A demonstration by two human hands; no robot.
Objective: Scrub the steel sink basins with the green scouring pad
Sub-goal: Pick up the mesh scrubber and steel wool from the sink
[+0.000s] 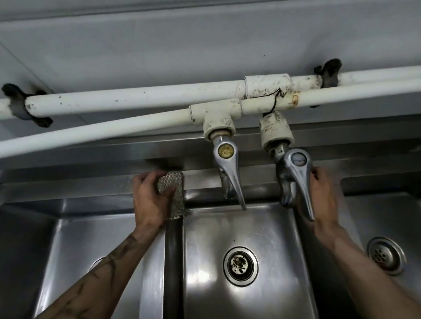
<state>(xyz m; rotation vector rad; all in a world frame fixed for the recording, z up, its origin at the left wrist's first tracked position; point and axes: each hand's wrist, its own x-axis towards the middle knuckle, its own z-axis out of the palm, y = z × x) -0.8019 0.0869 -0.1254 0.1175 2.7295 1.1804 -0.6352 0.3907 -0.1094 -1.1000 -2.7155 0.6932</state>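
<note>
- Now I'm pressing the scouring pad (171, 189), gripped in my left hand (148, 199), against the sink rim (111, 184) above the divider.
- I'm wrapping my right hand (321, 193) around the right tap (296, 181).

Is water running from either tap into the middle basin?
No. Both the left tap and the right tap show no stream, though the right hand rests at the right tap's lever.

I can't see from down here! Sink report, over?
Left hand pressing pad on rim between left and middle basins. Right hand on right tap. No water running. Nothing blocking, over.
</note>
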